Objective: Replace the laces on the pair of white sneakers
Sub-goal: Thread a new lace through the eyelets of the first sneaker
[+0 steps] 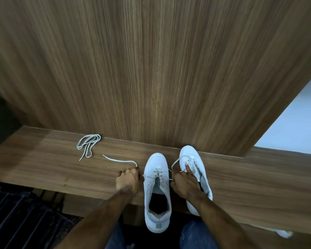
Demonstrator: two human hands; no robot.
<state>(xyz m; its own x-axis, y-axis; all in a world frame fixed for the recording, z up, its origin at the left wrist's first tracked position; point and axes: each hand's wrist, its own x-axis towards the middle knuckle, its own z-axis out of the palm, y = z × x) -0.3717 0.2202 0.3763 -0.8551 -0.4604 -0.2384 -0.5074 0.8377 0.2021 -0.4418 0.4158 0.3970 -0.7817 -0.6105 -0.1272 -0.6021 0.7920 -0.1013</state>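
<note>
Two white sneakers stand side by side on a wooden ledge, toes pointing away from me. The left sneaker (156,193) has a cream lace threaded through its upper eyelets. My left hand (127,180) grips one end of that lace (118,160), which trails off to the left across the wood. My right hand (184,184) grips the other end beside the shoe, with its index finger stretched out onto the right sneaker (196,169). A loop of lace lies over the right sneaker's toe. A bundled spare lace (88,143) lies further left.
A tall wood-panelled wall (151,69) rises directly behind the ledge (43,162). Dark ribbed flooring (16,218) lies below at the left. My knees in blue jeans (196,234) show under the ledge. A pale floor area (294,119) opens at the right.
</note>
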